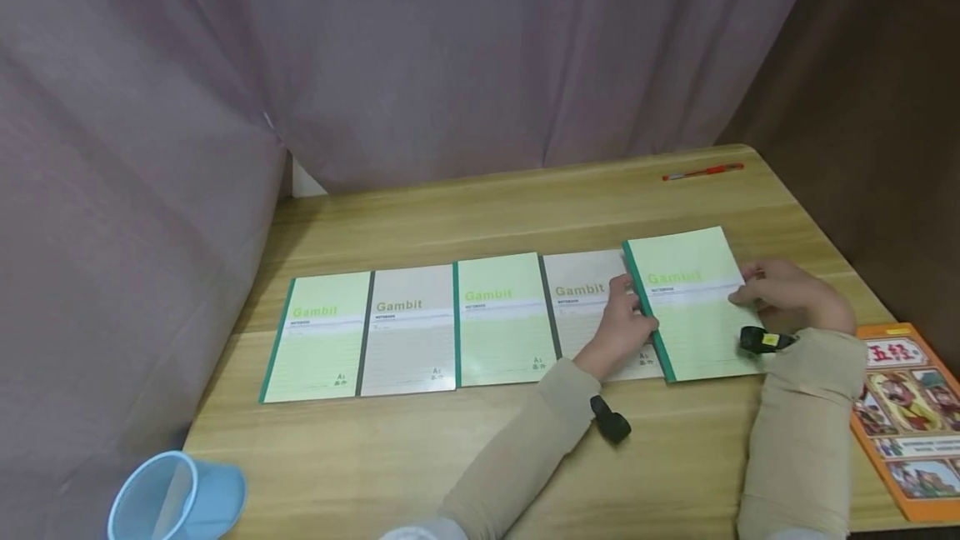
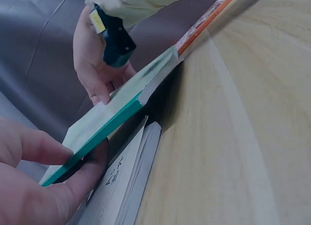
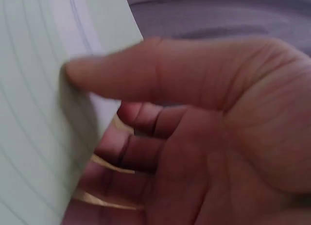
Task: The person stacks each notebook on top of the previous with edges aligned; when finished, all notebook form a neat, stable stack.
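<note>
grip: left hand and right hand pinch rightmost green Gambit notebook | place: spine raised above table, by grey Gambit notebook | risk: lowered too far left, spine could snag grey cover

Random stuff on and around this wood-grain table
Red pen upper right, orange book with cartoon panels on the cover cut off at the lower right edge, and a light blue bin lower left. Greyish-purple curtain fills the top and left of the frame, plus some dark brown backdrop at upper right, can't really tell what it is.
</note>
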A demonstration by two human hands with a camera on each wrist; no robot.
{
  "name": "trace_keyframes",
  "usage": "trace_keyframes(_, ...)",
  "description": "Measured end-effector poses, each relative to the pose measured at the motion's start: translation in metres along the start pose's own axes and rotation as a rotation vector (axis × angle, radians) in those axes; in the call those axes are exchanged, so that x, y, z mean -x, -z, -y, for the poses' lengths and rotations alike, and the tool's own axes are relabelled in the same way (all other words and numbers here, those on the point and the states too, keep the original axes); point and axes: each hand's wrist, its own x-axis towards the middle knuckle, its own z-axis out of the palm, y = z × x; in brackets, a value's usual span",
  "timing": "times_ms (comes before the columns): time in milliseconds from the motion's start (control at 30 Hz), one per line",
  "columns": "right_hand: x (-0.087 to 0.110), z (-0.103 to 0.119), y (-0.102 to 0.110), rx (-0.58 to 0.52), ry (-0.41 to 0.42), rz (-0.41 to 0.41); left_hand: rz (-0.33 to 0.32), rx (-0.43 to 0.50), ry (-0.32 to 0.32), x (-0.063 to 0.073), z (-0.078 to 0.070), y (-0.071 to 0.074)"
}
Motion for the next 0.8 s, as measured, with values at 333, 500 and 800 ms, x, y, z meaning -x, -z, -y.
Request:
trace_keyframes(333, 0.002, -0.004, 0.004, -0.011, 0.112, -0.031, -0.052, 0.105, 0.005, -0.004, -0.003, 0.004)
trace_keyframes(500, 0.0, -0.001, 0.005, 0.019, 0.169, -0.064, -0.059, 0.115, -0.007, -0.005, -0.008, 0.008)
trace_keyframes(800, -0.005, 0.011, -0.005, 0.042, 0.219, -0.082, -0.077, 0.2, -0.016, -0.008, -0.018, 0.024)
